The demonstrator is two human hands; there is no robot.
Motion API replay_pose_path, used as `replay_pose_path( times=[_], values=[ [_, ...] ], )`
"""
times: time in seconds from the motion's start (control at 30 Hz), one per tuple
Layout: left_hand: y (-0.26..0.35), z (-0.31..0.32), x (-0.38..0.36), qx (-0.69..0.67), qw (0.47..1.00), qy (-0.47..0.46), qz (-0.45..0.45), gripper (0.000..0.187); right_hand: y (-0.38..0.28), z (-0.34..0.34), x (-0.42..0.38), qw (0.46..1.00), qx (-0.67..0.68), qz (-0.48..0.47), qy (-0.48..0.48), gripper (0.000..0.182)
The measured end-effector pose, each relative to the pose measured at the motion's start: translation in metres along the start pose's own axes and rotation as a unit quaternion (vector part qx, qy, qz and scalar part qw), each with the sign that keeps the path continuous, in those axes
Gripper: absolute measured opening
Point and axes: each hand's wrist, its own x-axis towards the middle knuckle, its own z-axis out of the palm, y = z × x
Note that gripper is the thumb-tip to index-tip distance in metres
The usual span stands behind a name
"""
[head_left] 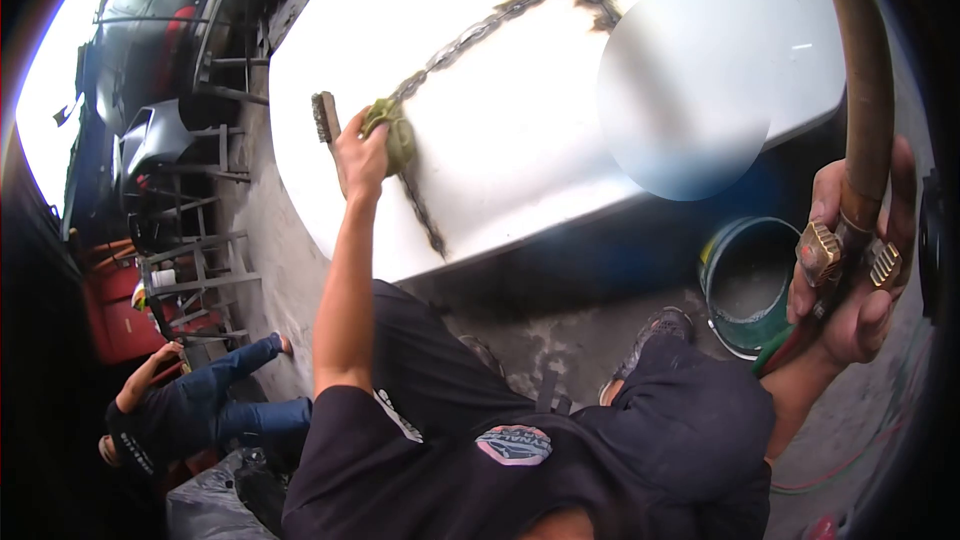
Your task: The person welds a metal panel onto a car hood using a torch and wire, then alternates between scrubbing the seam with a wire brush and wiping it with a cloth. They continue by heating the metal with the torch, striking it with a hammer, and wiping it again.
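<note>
My left hand (360, 152) is closed on a bunched green cloth (392, 136) pressed to a white metal panel (500, 140). A wire brush (326, 120) with a wooden handle is in the same hand, bristle end pointing away. Across the panel runs a dark, bumpy, chain-like line (470, 40) with brown, scorched-looking edges; the cloth covers part of it. At far right, my right hand (850, 290) grips a gas torch (868, 90) near its brass valve knobs (820, 253). A round blurred patch hides the panel's right part.
A green bucket (752, 325) of cloudy liquid stands below the panel's right side. Hoses (850, 475) lie on the concrete floor. At left are metal stands (200, 280), a dark vehicle (150, 50) and another person (210, 405) in jeans.
</note>
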Motion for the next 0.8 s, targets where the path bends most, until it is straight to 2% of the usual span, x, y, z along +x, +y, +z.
replay_pose_path(
  times=[0.03, 0.07, 0.1, 0.13, 0.17, 0.2, 0.23, 0.27, 0.3, 0.33, 0.37, 0.4, 0.43, 0.47, 0.53, 0.6, 0.8],
  values=[
    [0.031, 0.025, -0.001, 0.019, 0.999, 0.029, 0.008, 0.032, -0.001, -0.004, -0.001, 1.000, -0.001, 0.005, -0.003, 0.103],
    [0.044, 0.054, 0.008, 0.121, 0.985, 0.050, 0.110, 0.025, -0.002, -0.008, -0.001, 1.000, -0.002, 0.011, -0.007, 0.103],
    [0.074, 0.083, 0.015, 0.183, 0.970, 0.029, 0.155, 0.019, -0.004, -0.011, 0.000, 1.000, -0.001, 0.012, -0.005, 0.103],
    [0.071, 0.131, 0.037, 0.115, 0.948, 0.085, 0.284, 0.015, -0.006, -0.012, 0.001, 1.000, -0.021, 0.020, 0.000, 0.104],
    [0.102, 0.176, 0.038, -0.058, 0.970, 0.081, 0.221, 0.013, -0.008, -0.013, 0.002, 0.999, -0.040, 0.029, 0.002, 0.105],
    [0.126, 0.204, 0.051, 0.107, 0.945, 0.063, 0.303, 0.014, -0.008, -0.012, 0.001, 0.999, -0.038, 0.030, -0.005, 0.105],
    [0.167, 0.219, 0.042, -0.022, 0.958, 0.015, 0.286, 0.011, -0.008, -0.009, 0.001, 0.999, -0.032, 0.026, 0.011, 0.106],
    [0.184, 0.247, 0.060, -0.093, 0.970, -0.146, 0.169, 0.016, -0.008, -0.008, 0.001, 0.999, -0.027, 0.017, 0.027, 0.108],
    [0.227, 0.236, 0.027, -0.104, 0.936, -0.111, 0.318, 0.022, -0.010, -0.006, 0.001, 0.999, -0.041, 0.016, 0.030, 0.111],
    [0.243, 0.250, 0.008, -0.188, 0.915, -0.121, 0.336, 0.020, -0.010, -0.007, -0.003, 0.998, -0.028, 0.016, 0.045, 0.106],
    [0.264, 0.243, -0.020, -0.160, 0.925, -0.105, 0.327, 0.020, -0.010, -0.010, -0.006, 0.998, -0.034, 0.023, 0.048, 0.100],
    [0.268, 0.231, -0.041, -0.258, 0.881, -0.082, 0.387, 0.023, -0.010, -0.017, -0.010, 0.997, -0.039, 0.031, 0.053, 0.095],
    [0.270, 0.208, -0.057, -0.270, 0.879, -0.111, 0.377, 0.025, -0.002, -0.035, -0.017, 0.996, 0.004, 0.077, 0.038, 0.083],
    [0.261, 0.189, -0.068, -0.306, 0.880, -0.210, 0.298, 0.032, -0.003, -0.030, -0.015, 0.996, 0.007, 0.080, 0.036, 0.083],
    [0.234, 0.152, -0.091, -0.384, 0.858, -0.278, 0.199, 0.044, -0.007, -0.017, -0.006, 0.998, -0.010, 0.056, 0.028, 0.082],
    [0.208, 0.108, -0.112, -0.398, 0.863, -0.282, 0.131, 0.053, -0.005, -0.015, -0.003, 0.998, -0.006, 0.048, 0.029, 0.081],
    [0.097, 0.031, -0.136, -0.391, 0.901, -0.190, -0.004, 0.043, -0.004, -0.011, -0.003, 0.998, -0.021, 0.048, 0.033, 0.075]
  ],
)
